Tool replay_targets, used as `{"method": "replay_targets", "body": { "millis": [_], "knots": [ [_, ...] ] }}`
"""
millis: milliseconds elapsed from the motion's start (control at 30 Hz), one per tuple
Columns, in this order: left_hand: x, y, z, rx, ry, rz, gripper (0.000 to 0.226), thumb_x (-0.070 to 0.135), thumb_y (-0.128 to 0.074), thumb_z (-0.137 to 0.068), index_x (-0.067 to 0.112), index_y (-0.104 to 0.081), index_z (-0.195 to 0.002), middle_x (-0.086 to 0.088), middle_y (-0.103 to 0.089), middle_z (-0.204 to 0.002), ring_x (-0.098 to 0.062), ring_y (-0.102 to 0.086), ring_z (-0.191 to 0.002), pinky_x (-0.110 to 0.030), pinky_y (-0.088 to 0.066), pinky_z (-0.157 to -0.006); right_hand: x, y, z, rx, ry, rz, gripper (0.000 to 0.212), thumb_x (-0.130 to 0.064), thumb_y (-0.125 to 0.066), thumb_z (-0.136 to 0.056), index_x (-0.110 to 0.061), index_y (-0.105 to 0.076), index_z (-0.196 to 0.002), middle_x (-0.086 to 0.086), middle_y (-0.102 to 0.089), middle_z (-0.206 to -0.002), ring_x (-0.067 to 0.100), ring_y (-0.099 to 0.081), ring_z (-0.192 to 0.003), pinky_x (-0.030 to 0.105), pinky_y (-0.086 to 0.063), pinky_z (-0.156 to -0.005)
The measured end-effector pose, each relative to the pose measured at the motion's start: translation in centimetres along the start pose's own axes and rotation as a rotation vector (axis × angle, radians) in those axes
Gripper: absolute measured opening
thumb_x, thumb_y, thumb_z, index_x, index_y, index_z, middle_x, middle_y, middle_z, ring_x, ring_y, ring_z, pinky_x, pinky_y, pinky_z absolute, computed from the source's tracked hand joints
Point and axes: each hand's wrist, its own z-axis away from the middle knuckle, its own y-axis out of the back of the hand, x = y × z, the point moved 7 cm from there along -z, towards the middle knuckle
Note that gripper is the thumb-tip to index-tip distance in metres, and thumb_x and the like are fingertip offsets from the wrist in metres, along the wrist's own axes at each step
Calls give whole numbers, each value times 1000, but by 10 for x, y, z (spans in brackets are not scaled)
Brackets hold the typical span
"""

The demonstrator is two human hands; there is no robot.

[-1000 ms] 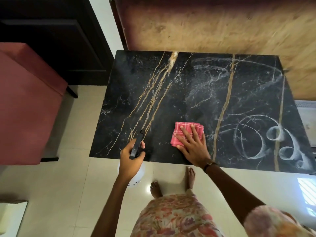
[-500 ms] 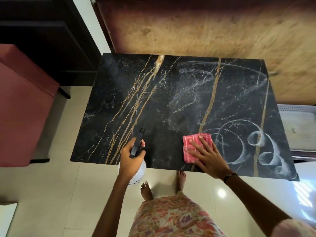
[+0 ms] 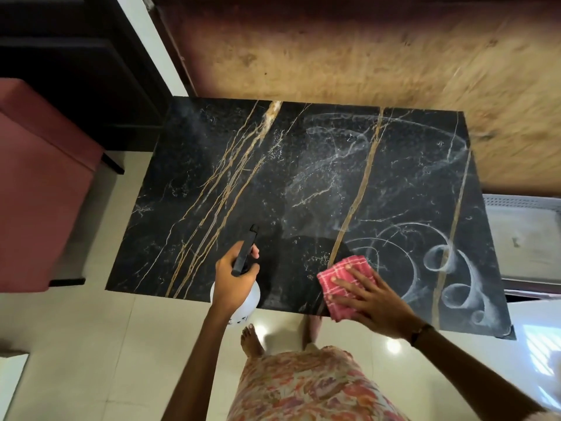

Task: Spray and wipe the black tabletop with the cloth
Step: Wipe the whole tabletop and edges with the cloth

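The black marble tabletop with gold veins fills the middle of the head view. Pale swirled wipe streaks cover its right half. My left hand grips a spray bottle with a black nozzle and white body, held over the near edge with the nozzle pointing away over the table. My right hand lies flat, fingers spread, pressing a folded pink checked cloth onto the tabletop near its front edge. A dark cleaned patch sits between the two hands.
A red upholstered seat stands to the left of the table. A wooden panel rises behind it. A grey appliance is on the right. Pale tiled floor lies around my bare feet.
My right hand has slid the cloth rightward and toward the front edge, leaving a dark wiped patch. The left hand with the bottle has stayed near the front edge.
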Motion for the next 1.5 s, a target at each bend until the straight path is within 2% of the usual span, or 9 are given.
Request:
{"method": "replay_targets", "body": {
  "millis": [233,400,533,700,867,1033,1167,1333,1500],
  "knots": [
    [12,-22,-9,18,-32,-7,19,-12,-58,-80,4,-60,-90,-12,-62,-88,-12,-59,-91,-4,-43,-81,36,27,-103,-6,-301,-169,48,-56,-21,-98,-40,-23,-144,-1,-21,-157,37,-13,-145,70,-21,-107],
    [23,-34,-16,16,-48,-11,21,-14,-58,-77,5,-59,-85,-11,-61,-84,-15,-59,-85,-8,-44,-79,-14,20,-123,-16,-26,-80,49,-56,-23,-98,-40,-34,-142,-3,-19,-157,38,-14,-144,67,-16,-111],
    [26,-37,-26,8,-35,-9,21,-14,-58,-77,5,-59,-85,-13,-62,-86,-17,-59,-87,-7,-44,-80,15,14,-74,41,128,-20,49,-59,-27,-98,-42,-26,-145,-6,-22,-156,32,-16,-145,58,-10,-113],
    [29,-36,-41,0,-17,-17,16,-10,-60,-80,4,-60,-89,-11,-63,-88,-10,-58,-90,0,-41,-79,90,23,-92,-23,-117,-55,49,-58,-16,-99,-42,-23,-144,-1,-24,-156,34,-14,-145,63,-15,-113],
    [29,-33,-63,-7,10,-7,16,-11,-59,-79,1,-60,-90,-15,-63,-88,-14,-59,-86,-3,-43,-78,85,46,-178,-22,-335,-171,54,-60,-11,-96,-41,-25,-144,-3,-17,-157,38,-11,-145,71,-18,-107],
    [37,-36,-91,-46,2,-1,15,-15,-57,-76,-2,-59,-84,-16,-62,-81,-13,-58,-78,-8,-45,-76,34,34,-193,-20,-62,-108,50,-55,-21,-99,-39,-26,-145,-2,-15,-158,38,-8,-145,68,-11,-111],
    [39,-35,-113,-62,0,-24,18,-14,-57,-76,1,-59,-85,-13,-63,-84,-12,-59,-81,-9,-45,-77,59,27,-137,17,57,-47,49,-57,-22,-99,-45,-20,-147,-5,-16,-158,35,-10,-146,63,-9,-115],
    [47,-36,-137,-72,8,-31,18,-14,-56,-77,1,-60,-87,-13,-64,-85,-10,-59,-80,-3,-44,-72,150,37,-144,3,-236,-87,50,-56,-15,-99,-41,-25,-145,0,-21,-158,34,-9,-147,64,-17,-112],
    [51,-38,-159,-88,20,-16,22,-13,-56,-76,6,-61,-87,-12,-63,-87,-15,-58,-83,-6,-45,-75,153,60,-237,48,-398,-159,51,-56,-26,-96,-39,-30,-144,-2,-16,-159,37,-8,-146,70,-5,-110]
  ]
}}
